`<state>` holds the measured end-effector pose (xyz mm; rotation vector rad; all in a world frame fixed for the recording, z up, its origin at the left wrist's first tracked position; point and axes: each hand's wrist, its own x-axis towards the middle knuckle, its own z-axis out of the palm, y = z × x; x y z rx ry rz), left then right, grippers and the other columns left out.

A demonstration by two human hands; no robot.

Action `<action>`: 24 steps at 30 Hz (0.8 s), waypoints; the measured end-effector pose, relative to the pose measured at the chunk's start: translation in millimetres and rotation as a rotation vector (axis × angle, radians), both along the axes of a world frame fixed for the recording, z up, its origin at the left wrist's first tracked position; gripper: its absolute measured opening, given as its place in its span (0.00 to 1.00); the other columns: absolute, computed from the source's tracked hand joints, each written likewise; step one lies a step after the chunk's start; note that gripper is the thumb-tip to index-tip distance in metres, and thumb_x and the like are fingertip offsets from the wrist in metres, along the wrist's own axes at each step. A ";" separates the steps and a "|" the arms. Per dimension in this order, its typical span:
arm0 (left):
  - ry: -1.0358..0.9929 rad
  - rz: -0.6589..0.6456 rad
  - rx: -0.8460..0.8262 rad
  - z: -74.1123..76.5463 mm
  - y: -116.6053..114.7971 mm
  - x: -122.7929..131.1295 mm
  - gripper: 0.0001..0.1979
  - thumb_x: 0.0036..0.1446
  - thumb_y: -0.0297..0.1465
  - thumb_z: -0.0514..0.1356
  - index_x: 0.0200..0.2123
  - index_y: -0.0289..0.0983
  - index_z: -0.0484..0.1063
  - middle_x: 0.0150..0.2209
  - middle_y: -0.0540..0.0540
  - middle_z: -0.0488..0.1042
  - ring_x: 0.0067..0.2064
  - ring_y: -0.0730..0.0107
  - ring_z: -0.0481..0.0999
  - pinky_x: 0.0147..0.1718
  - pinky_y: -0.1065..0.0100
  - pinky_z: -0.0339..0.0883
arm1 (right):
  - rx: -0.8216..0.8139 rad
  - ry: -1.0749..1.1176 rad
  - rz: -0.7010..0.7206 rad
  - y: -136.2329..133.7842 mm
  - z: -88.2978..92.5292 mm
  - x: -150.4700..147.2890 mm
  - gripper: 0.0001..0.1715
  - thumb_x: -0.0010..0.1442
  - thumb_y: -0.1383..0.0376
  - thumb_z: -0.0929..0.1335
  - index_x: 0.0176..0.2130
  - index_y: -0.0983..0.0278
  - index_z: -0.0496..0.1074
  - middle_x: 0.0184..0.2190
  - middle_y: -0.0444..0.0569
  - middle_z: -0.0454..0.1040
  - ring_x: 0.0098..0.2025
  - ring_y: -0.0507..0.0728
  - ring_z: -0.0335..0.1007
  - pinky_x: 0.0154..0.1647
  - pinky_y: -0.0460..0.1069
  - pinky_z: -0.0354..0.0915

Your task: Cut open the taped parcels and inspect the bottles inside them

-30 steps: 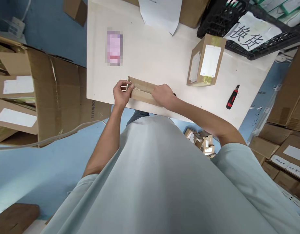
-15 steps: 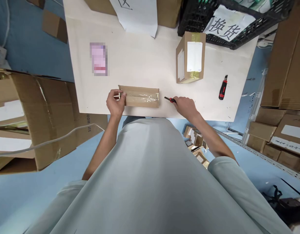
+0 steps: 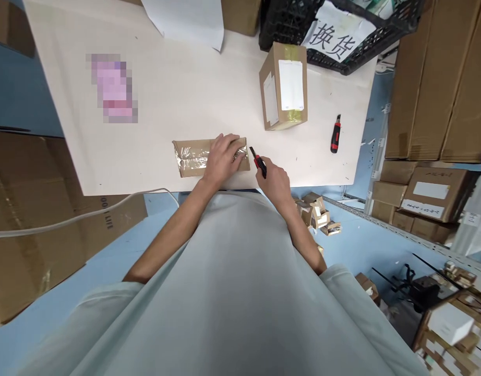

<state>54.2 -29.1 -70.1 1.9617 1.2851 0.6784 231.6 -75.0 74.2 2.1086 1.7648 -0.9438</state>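
Brown cardboard oblong box with clear shiny tape (image 3: 191,156) lies near the front edge of the white desk (image 3: 158,104); the left hand (image 3: 221,159) has shifted from its left end to its right half, fingers slightly spread over the top. Right hand (image 3: 275,180), closed round 1 red-and-black box cutter (image 3: 260,164), has come closer, blade just beside the box's right end. Judgement: box now steadied from above, left fingertips near the blade.

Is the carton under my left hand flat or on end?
The carton lies flat, long taped face up, beneath your left hand.
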 end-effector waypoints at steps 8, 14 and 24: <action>-0.076 0.011 0.029 -18.0 -3.6 -5.5 0.16 0.80 0.43 0.58 0.60 0.47 0.80 0.67 0.40 0.79 0.73 0.46 0.75 0.80 0.32 0.58 | -0.064 -0.105 0.043 4.8 0.7 -24.4 0.36 0.80 0.66 0.57 0.81 0.66 0.61 0.59 0.61 0.87 0.56 0.71 0.84 0.60 0.61 0.74; -0.123 0.006 -0.012 -23.1 -4.2 -2.1 0.16 0.81 0.43 0.57 0.59 0.46 0.81 0.68 0.41 0.79 0.74 0.46 0.75 0.81 0.32 0.56 | -0.051 -0.156 0.039 3.7 7.8 -34.9 0.37 0.81 0.66 0.56 0.83 0.66 0.59 0.57 0.60 0.88 0.56 0.71 0.85 0.60 0.61 0.76; -0.197 0.006 -0.013 -28.7 -7.3 -1.2 0.20 0.82 0.47 0.53 0.63 0.48 0.80 0.70 0.42 0.78 0.74 0.47 0.74 0.80 0.34 0.58 | -0.071 -0.229 0.049 5.0 18.9 -54.4 0.37 0.82 0.66 0.55 0.84 0.66 0.56 0.61 0.62 0.86 0.58 0.71 0.85 0.61 0.62 0.76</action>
